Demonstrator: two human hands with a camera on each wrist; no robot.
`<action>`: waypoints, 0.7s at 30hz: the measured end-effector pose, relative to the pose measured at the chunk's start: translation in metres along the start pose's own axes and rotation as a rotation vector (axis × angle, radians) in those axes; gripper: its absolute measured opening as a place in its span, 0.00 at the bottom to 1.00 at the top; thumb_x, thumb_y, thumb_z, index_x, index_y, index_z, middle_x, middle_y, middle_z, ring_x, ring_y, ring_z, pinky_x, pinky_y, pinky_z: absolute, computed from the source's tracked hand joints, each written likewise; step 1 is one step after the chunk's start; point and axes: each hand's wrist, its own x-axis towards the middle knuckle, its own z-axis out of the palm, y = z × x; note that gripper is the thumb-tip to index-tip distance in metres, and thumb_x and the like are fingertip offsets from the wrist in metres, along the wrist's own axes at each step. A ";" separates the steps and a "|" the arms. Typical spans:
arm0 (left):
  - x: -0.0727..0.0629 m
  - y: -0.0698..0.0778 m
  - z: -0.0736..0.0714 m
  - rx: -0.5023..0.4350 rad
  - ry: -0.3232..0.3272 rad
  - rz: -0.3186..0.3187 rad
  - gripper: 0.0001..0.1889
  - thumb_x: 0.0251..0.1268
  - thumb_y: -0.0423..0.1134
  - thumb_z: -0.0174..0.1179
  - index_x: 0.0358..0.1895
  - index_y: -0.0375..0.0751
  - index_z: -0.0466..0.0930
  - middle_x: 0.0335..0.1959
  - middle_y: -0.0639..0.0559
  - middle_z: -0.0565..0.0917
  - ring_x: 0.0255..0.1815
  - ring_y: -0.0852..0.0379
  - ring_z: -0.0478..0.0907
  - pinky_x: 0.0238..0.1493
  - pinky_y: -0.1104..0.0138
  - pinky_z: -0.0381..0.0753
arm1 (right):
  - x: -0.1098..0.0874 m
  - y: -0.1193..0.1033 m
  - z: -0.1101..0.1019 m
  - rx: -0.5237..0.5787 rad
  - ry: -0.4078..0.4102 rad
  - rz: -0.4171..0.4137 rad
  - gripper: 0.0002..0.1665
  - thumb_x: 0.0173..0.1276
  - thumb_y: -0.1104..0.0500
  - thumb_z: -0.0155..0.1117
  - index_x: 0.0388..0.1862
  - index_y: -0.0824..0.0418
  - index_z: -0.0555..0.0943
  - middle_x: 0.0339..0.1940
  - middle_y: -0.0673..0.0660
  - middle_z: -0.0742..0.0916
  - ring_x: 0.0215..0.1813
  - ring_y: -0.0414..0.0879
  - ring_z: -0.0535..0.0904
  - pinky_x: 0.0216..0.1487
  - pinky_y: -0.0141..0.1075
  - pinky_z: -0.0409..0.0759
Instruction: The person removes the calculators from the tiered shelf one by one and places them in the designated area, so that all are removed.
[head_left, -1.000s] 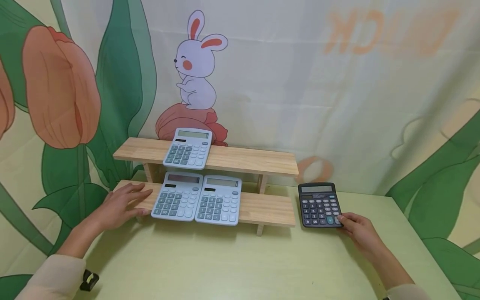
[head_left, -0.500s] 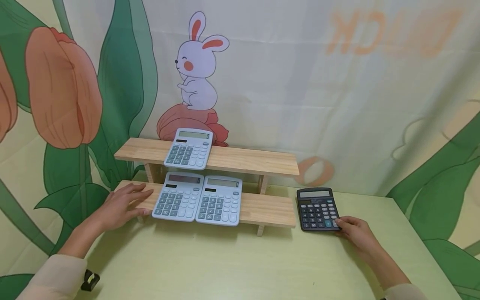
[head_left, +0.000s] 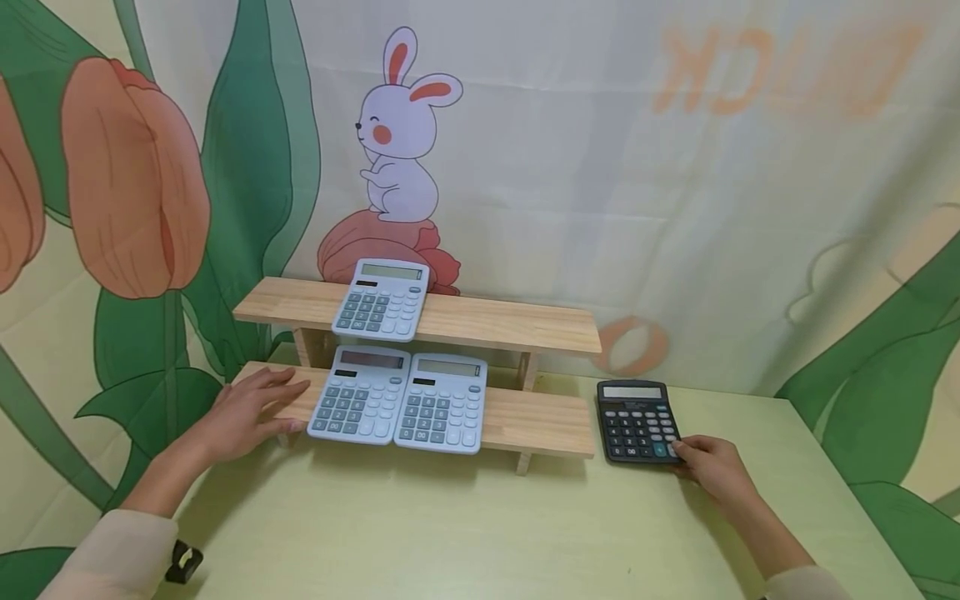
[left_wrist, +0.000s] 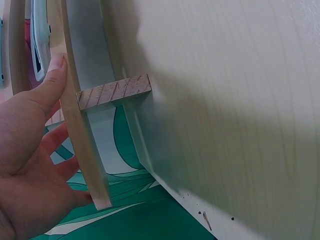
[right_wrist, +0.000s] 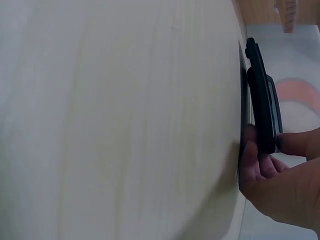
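My right hand (head_left: pixel 716 471) pinches the lower right corner of a black calculator (head_left: pixel 637 425), thumb on its face and fingers beneath. In the right wrist view the calculator (right_wrist: pixel 264 100) appears edge-on, close above the tabletop, with the fingers between. My left hand (head_left: pixel 243 414) rests on the left end of the lower wooden shelf (head_left: pixel 536 421), beside a light blue calculator (head_left: pixel 360 396). In the left wrist view its thumb touches the shelf edge (left_wrist: pixel 82 130) and the fingers spread over the board. A second light blue calculator (head_left: pixel 441 404) leans on the same tier.
Another light blue calculator (head_left: pixel 381 300) leans on the upper shelf (head_left: pixel 517 325). The two-tier rack stands at the back of the pale table (head_left: pixel 450 533), before a printed curtain (head_left: pixel 562 167). A black strap-like item (head_left: pixel 182 562) shows by the left sleeve.
My right hand has brought the black calculator slightly down and toward me, near the right end of the rack. The left hand stays on the shelf, and the head view has shifted a little.
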 end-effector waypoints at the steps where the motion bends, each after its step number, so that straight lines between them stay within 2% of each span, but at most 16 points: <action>1: 0.000 0.001 0.000 -0.001 -0.001 -0.002 0.36 0.70 0.54 0.70 0.75 0.38 0.75 0.77 0.28 0.68 0.76 0.21 0.59 0.62 0.17 0.52 | 0.000 0.000 0.000 -0.029 0.006 -0.003 0.28 0.86 0.59 0.53 0.69 0.83 0.71 0.65 0.76 0.77 0.53 0.54 0.81 0.43 0.35 0.85; 4: 0.000 0.001 0.000 -0.003 -0.004 -0.009 0.36 0.70 0.54 0.70 0.75 0.38 0.75 0.77 0.28 0.67 0.76 0.21 0.59 0.62 0.17 0.52 | -0.002 -0.002 -0.003 -0.114 0.012 -0.016 0.28 0.85 0.58 0.55 0.68 0.81 0.72 0.65 0.77 0.78 0.56 0.58 0.80 0.45 0.37 0.84; 8: 0.000 0.002 -0.001 -0.007 -0.005 -0.015 0.37 0.70 0.55 0.70 0.75 0.38 0.75 0.77 0.28 0.67 0.76 0.21 0.59 0.62 0.17 0.51 | -0.001 -0.004 -0.008 -0.167 -0.008 -0.022 0.28 0.83 0.58 0.58 0.67 0.80 0.74 0.66 0.79 0.78 0.58 0.60 0.81 0.50 0.42 0.84; 14: 0.000 0.003 -0.002 -0.003 0.001 -0.007 0.37 0.70 0.55 0.71 0.75 0.38 0.76 0.77 0.28 0.68 0.76 0.22 0.60 0.62 0.17 0.53 | 0.000 -0.007 -0.016 -0.164 -0.065 -0.004 0.29 0.83 0.56 0.59 0.69 0.80 0.73 0.66 0.78 0.78 0.56 0.58 0.82 0.51 0.42 0.85; 18: 0.000 0.003 -0.002 0.000 0.004 -0.004 0.36 0.70 0.54 0.70 0.75 0.38 0.75 0.77 0.28 0.68 0.76 0.23 0.61 0.62 0.17 0.53 | -0.003 -0.009 -0.021 -0.153 -0.080 -0.036 0.31 0.84 0.55 0.57 0.68 0.82 0.72 0.62 0.77 0.81 0.54 0.55 0.84 0.52 0.43 0.86; 21: 0.000 0.003 -0.001 0.006 0.001 -0.001 0.36 0.70 0.54 0.70 0.75 0.38 0.75 0.77 0.28 0.68 0.76 0.23 0.61 0.61 0.17 0.54 | -0.007 -0.011 -0.026 -0.168 -0.071 -0.083 0.31 0.85 0.53 0.55 0.67 0.83 0.72 0.59 0.76 0.84 0.53 0.55 0.85 0.55 0.47 0.86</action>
